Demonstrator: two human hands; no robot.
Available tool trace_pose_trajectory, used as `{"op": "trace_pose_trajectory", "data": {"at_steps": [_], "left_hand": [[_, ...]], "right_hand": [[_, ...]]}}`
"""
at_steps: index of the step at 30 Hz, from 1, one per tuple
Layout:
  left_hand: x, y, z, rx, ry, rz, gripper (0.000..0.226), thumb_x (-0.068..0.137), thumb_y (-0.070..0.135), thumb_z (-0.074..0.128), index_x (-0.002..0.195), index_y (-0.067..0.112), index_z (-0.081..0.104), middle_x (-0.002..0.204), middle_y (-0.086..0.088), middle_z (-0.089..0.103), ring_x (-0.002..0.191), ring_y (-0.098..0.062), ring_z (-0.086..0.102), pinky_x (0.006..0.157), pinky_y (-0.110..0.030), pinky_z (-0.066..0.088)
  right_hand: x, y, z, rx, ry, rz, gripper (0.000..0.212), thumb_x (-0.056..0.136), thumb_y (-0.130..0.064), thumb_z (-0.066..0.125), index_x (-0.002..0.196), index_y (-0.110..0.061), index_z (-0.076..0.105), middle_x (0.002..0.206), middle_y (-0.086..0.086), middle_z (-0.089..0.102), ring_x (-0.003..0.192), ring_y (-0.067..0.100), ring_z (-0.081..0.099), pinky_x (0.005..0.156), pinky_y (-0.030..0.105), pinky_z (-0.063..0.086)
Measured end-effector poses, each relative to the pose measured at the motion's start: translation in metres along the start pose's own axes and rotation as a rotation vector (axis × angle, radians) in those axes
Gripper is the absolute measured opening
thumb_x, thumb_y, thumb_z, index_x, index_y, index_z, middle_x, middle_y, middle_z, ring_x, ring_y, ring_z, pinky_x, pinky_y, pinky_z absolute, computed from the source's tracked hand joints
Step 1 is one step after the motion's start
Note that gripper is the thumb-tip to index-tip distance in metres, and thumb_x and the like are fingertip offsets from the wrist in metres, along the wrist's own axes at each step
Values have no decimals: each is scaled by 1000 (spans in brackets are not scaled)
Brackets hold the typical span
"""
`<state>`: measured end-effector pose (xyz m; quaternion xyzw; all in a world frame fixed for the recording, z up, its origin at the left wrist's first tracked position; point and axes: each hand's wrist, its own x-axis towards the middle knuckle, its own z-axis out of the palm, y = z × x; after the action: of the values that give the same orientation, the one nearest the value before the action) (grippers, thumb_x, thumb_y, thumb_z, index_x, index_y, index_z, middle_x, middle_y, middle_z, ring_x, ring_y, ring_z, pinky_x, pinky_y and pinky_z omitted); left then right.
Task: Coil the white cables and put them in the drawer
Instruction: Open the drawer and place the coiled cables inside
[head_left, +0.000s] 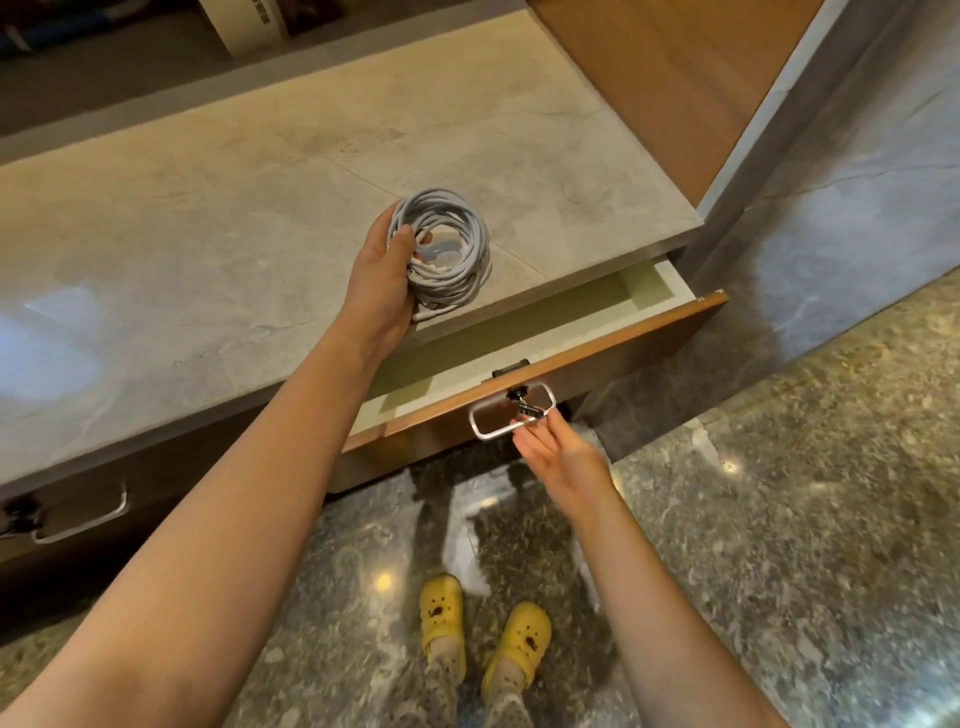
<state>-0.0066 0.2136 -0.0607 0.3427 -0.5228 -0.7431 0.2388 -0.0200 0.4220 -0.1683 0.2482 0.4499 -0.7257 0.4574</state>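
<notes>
L hand (382, 270): clamped round coil of white cables (452, 244), held over countertop (208, 208) edge, just behind the drawer (597, 345).
R hand (563, 460): thumb + fingertips pinch the handle (485, 430); I judge the grip light.
Drawer: only part open, nothing inside that I can see.
Risk 1: I judge the gap narrower than the coil, so it would snag on the counter lip.
Risk 2: loose cable end pokes out under L palm; could catch and unravel the loops.
Risk 3: R pinch may slip off the handle on a harder pull.
</notes>
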Motion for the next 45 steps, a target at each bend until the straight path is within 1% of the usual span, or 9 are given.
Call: {"op": "trace_pose_trajectory", "data": {"at_steps": [4,7,10,12,19,24,29,33,45], "left_hand": [[0,-1,0,9,5,0,38,102,12,30,139,13,41,109,0,62,85,-3,68,75,-23,54],[-1,-2,0,23,22,12,38,102,12,30,138,12,41,110,0,62,86,-3,67,74,-21,54],[-1,-3,0,28,27,13,37,102,12,30,138,12,41,111,-1,61,89,-4,65,74,-22,54],[0,-3,-1,53,12,8,38,102,12,30,139,12,41,116,-4,60,92,-6,65,76,-23,54],[-6,6,-11,38,4,-1,36,102,9,31,136,7,43,134,-20,50,121,-25,52,87,-32,52],[-51,14,-18,71,-74,29,35,102,12,33,135,10,44,111,-6,59,84,-7,60,66,-19,52],[-88,-18,-38,268,-229,-18,36,98,23,41,133,18,48,124,-12,60,103,-20,61,87,-35,46],[-95,-53,-43,286,-212,-100,29,99,12,40,119,25,56,108,-1,63,81,-3,58,78,-26,42],[-71,-121,-43,472,-96,-325,32,101,19,36,132,19,44,120,-10,59,104,-24,57,92,-39,47]], "right_hand": [[-43,-18,0,-761,354,-504,31,95,-21,49,123,-9,55,113,1,55,104,15,53,87,29,45],[-59,-42,23,-1269,162,-1024,37,95,-31,45,128,-17,48,124,-7,45,124,11,37,104,28,32],[-34,-55,39,-1897,-136,-970,52,94,-49,36,139,-22,39,145,-1,38,139,17,21,117,38,9],[-20,-53,38,-2104,-144,-975,54,93,-56,31,132,-23,48,136,-1,49,131,19,34,113,37,13],[-24,-47,28,-2106,-86,-1063,50,91,-59,34,109,-21,60,107,-3,60,105,20,48,95,33,24],[-32,-39,8,-2065,-77,-1152,60,86,-63,25,99,-20,63,95,-3,63,94,21,53,86,31,23],[-40,-29,-9,-2058,-40,-1258,52,88,-59,33,87,-16,64,81,-1,62,79,23,56,77,33,28],[-46,-29,-20,-2173,-85,-1246,54,90,-58,30,89,-15,62,83,1,62,79,24,56,78,35,34],[-55,-22,-41,-2124,-69,-1332,52,92,-58,35,85,-14,62,79,0,60,75,22,54,72,34,42]]}}
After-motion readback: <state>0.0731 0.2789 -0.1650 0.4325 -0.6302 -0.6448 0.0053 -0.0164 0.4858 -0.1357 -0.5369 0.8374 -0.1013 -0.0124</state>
